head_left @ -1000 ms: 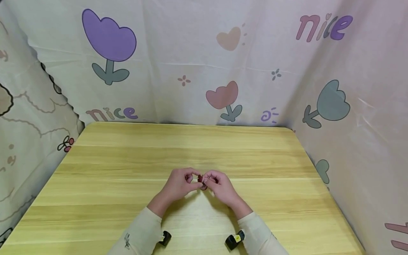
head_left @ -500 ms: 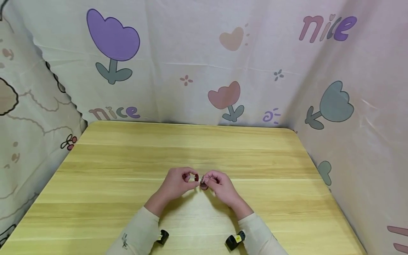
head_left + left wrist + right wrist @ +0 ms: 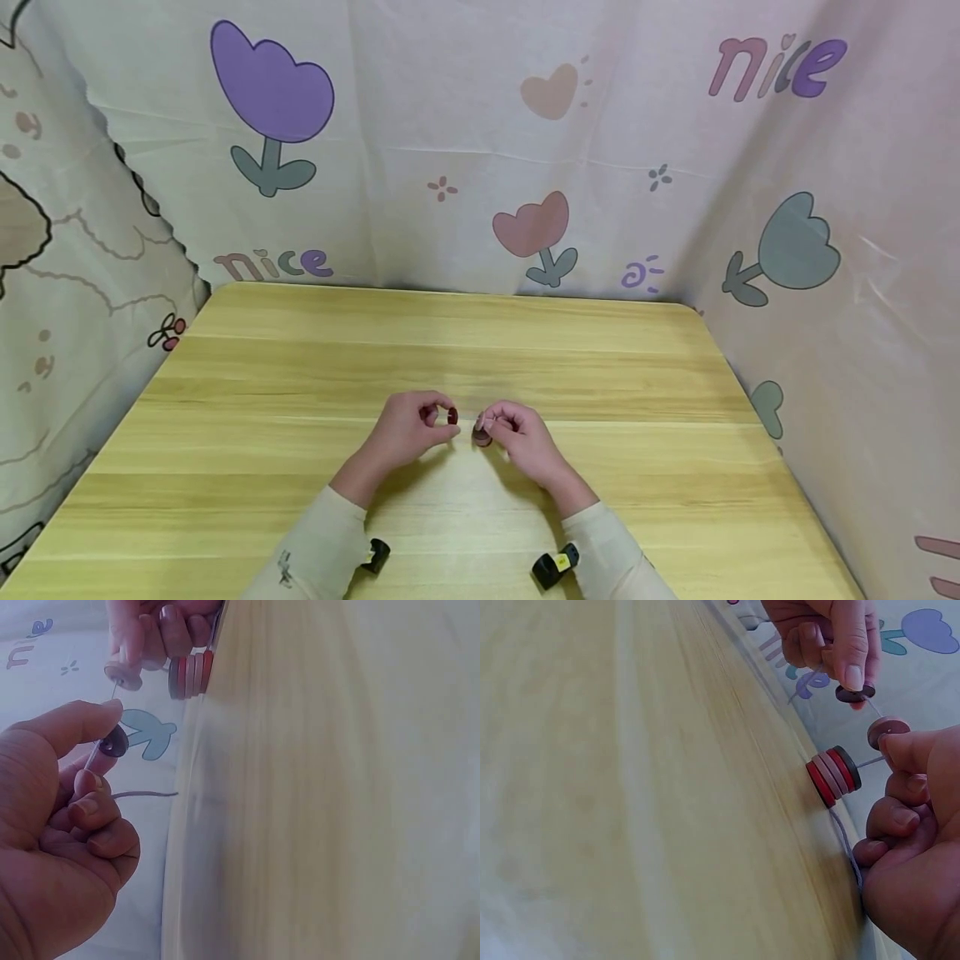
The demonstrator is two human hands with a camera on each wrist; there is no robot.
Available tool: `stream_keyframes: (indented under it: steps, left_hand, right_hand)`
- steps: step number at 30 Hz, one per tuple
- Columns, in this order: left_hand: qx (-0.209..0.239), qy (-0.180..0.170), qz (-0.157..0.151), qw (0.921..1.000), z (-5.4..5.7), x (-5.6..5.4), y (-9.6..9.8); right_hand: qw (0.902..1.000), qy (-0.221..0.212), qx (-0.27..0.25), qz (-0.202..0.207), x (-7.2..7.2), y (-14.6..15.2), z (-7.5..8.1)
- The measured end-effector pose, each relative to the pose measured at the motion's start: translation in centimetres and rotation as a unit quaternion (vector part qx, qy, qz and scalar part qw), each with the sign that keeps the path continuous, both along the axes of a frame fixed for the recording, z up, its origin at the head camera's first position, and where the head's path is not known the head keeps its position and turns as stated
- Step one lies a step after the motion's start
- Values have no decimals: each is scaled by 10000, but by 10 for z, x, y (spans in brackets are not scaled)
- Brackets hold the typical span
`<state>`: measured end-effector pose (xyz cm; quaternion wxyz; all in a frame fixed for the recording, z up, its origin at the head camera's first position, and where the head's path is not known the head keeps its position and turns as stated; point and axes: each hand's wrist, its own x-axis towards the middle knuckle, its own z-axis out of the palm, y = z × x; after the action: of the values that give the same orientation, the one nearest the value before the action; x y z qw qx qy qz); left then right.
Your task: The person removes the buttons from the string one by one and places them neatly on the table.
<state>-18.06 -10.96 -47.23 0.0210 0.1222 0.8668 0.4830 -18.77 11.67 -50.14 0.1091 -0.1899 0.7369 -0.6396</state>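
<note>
My left hand (image 3: 405,429) pinches a dark button (image 3: 114,741) by its rim between thumb and finger. A thin pale cord (image 3: 874,707) runs from it to a pinkish button (image 3: 889,730), which my right hand (image 3: 522,439) pinches. Just below the right fingertips hangs a stack of several red, pink and dark buttons (image 3: 834,776), lined up face to face on the cord. A cord tail (image 3: 146,793) sticks out past the left fingers, and another tail (image 3: 845,836) trails below the stack. Whether the stack touches the table cannot be told.
Both hands are over the middle of a wooden table (image 3: 480,350). A printed cloth (image 3: 420,92) hangs behind it and along both sides. Black wrist cameras sit at the left cuff (image 3: 377,556) and the right cuff (image 3: 555,567).
My left hand has drawn away to the left with the dark button, opening a gap to the right hand. The right hand has stayed nearly in place with the stack.
</note>
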Motion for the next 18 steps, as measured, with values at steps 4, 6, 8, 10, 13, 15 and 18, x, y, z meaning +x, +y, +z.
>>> stream_keyframes:
  steps: [4, 6, 8, 10, 13, 15, 18]
  left_hand:
    - [-25, -48, 104, 9999, 1, 0, -3]
    - [-42, -27, 139, 9999, 1, 0, -5]
    - [-56, 3, 172, 9998, 1, 0, -7]
    - [-68, 7, 203, 9998, 2, 0, -8]
    - [-64, -6, 248, 9997, 2, 1, -11]
    - [-77, -6, 279, 9996, 2, 1, -13]
    - [-89, 5, 318, 9995, 2, 1, -15]
  right_hand:
    - [10000, 50, 35, -12, 0, 0, 0]
    - [10000, 32, 44, -14, 0, 0, 0]
    - [10000, -20, 35, -6, 0, 0, 1]
    - [10000, -87, 18, 20, 0, 0, 2]
    - [9999, -147, -9, 57, -1, -1, 3]
    - [9998, -172, -55, 60, -1, -1, 3]
    - [9996, -206, -164, 59, 0, -1, 3]
